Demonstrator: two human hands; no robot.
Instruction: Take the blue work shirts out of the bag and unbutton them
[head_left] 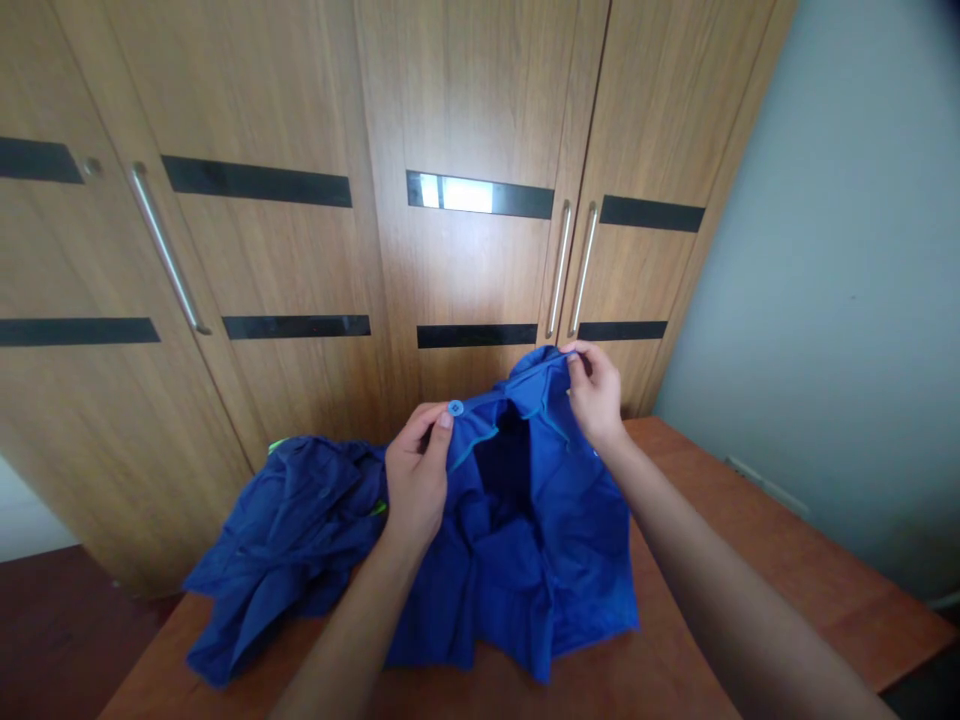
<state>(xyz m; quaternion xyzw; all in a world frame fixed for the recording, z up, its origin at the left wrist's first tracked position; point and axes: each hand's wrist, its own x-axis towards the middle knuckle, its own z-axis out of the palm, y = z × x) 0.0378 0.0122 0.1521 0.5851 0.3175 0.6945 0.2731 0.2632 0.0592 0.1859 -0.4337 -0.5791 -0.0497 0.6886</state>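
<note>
A bright blue garment with turquoise edging is held up by its top band, and its lower part rests on the table. My left hand pinches the band's left end between thumb and fingers, right beside a light blue button. With thumb and fingertips, my right hand grips the band's right end, a little higher. Between the two hands the garment gapes, and its inside looks dark. Whether it is trousers or a top I cannot tell.
To the left on the reddish-brown wooden table lies a crumpled darker blue garment with lime-green bits. Behind stands a wooden wardrobe with metal handles and black strips. A pale wall rises at the right.
</note>
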